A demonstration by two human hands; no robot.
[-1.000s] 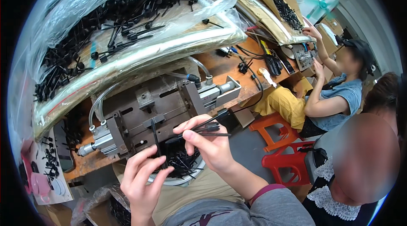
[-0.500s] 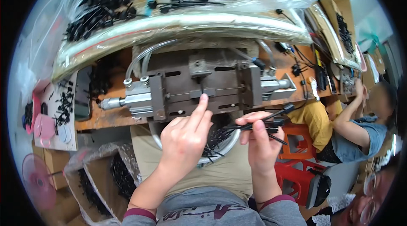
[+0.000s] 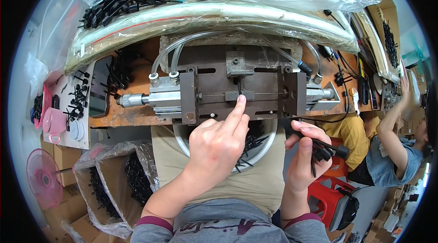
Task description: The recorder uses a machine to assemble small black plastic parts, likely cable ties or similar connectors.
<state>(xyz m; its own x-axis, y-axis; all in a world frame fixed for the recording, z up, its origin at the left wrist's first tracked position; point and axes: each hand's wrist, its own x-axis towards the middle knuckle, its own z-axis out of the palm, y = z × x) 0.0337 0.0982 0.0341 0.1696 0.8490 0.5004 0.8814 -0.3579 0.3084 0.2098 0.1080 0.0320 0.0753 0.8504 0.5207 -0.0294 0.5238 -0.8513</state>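
Centrally, the left hand [image 3: 216,140] points into a dark jig [image 3: 212,86] on the bench [image 3: 125,120], its index fingertip at the near end of a black rod [image 3: 240,88]; the other fingers curl under, and whether they grip anything cannot be seen. To the right, the right hand [image 3: 305,162] is closed around a bunch of black parts [image 3: 325,150]. Between the hands, nearer than the jig, sits a white-rimmed basket [image 3: 272,141] holding more.
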